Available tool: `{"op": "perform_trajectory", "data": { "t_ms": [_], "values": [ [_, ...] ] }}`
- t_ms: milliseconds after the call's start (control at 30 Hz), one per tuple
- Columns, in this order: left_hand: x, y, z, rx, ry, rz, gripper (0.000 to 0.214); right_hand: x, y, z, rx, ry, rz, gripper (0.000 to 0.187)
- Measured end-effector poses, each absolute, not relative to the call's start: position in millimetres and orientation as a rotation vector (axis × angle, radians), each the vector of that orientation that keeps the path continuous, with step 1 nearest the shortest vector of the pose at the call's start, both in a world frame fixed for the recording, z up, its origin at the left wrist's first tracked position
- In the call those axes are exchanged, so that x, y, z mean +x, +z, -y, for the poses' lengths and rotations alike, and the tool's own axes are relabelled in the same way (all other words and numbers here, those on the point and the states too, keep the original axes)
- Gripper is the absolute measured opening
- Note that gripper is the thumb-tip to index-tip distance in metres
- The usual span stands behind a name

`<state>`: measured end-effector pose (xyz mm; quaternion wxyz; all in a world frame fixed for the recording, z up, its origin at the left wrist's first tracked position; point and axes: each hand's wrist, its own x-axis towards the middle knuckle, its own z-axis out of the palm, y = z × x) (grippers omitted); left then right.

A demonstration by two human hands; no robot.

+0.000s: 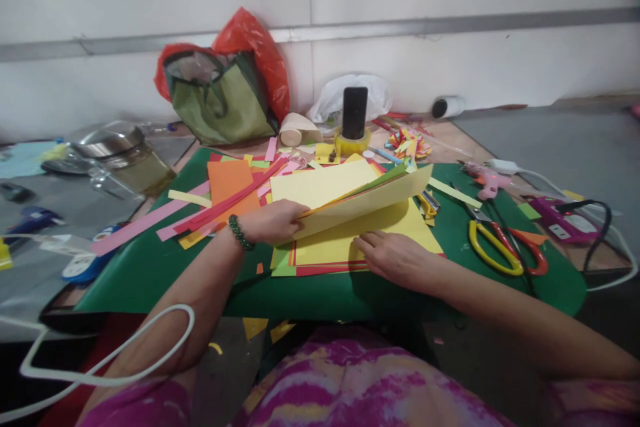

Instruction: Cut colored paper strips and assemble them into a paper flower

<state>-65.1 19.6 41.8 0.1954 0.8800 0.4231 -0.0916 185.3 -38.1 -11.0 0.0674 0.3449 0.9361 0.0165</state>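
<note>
My left hand [281, 220], with a green bead bracelet [241, 232] at the wrist, grips the left end of several lifted paper sheets [360, 201]. Pale yellow shows on the outer side of these sheets, with green and orange edges between. Below them lies a stack of coloured paper [325, 250], yellow on top, with red and green edges at the front. My right hand [393, 257] rests on the yellow sheet's front right part, fingers slightly bent and partly under the lifted sheets' shadow; it holds nothing I can see.
Paper strips [225, 203] lie left on the green mat [145, 273]. At right are scissors [495, 247], a pink glue gun [493, 180] and a purple power strip [567, 220]. Behind stand a phone [355, 113], a green bag [225, 107] and a glass jar [130, 160]. A white cable [185, 310] loops at lower left.
</note>
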Motion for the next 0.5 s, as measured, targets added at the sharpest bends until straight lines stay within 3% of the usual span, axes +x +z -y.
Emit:
{"op": "perform_trajectory", "data": {
  "t_ms": [300, 400, 500],
  "values": [
    [-63.6, 38.1, -13.4, 2.454, -0.268, -1.201, 0.016, 180.9, -7.1, 48.3, 1.029, 0.105, -2.869, 0.015],
    [-68.2, 37.6, -19.2, 2.390, -0.230, -1.199, 0.015, 186.8, -4.4, 43.5, 1.020, 0.403, -3.095, 0.017],
    [-75.8, 35.4, -31.3, 2.266, -0.198, -1.219, 0.015, 196.3, 1.3, 26.1, 1.330, 0.775, -3.176, 0.019]
  ]
}}
